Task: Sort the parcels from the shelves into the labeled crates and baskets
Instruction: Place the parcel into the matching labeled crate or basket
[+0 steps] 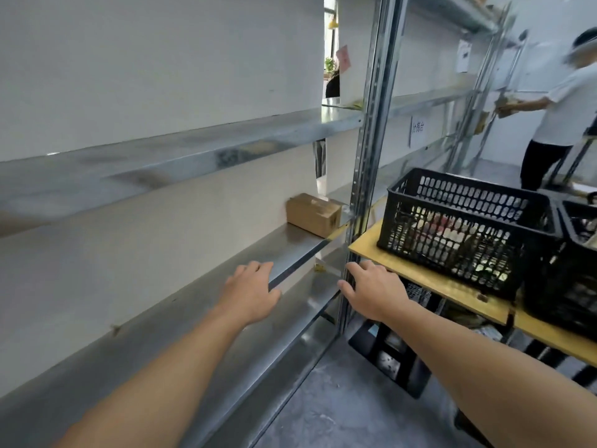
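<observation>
A grey concrete floor [339, 412] runs beside a long galvanised metal shelving unit [181, 150] set against a pale wall. Its tiers are mostly bare. A single brown cardboard parcel [314, 215] sits on the middle shelf [193, 292], at its far end, just beside the upright steel post [371, 140]. Both of the person's arms reach forward, bare and holding nothing. The left hand [250, 294] hovers over the front edge of the middle shelf, palm down, its grip loosely spread with the fingers slightly curled; it is well short of the parcel. The right hand [374, 291] is at the steel post near the corner of a yellow-topped bench [429, 279], fingers relaxed and apart; whether it touches the post cannot be told. On the bench stands a black perforated plastic crate [465, 227] with assorted items showing through its side, and a second black crate [578, 270] sits just beside it to the right. More dark crates sit below the bench. In the background another person in a white shirt [562, 118] stands at a further rack, blurred.
</observation>
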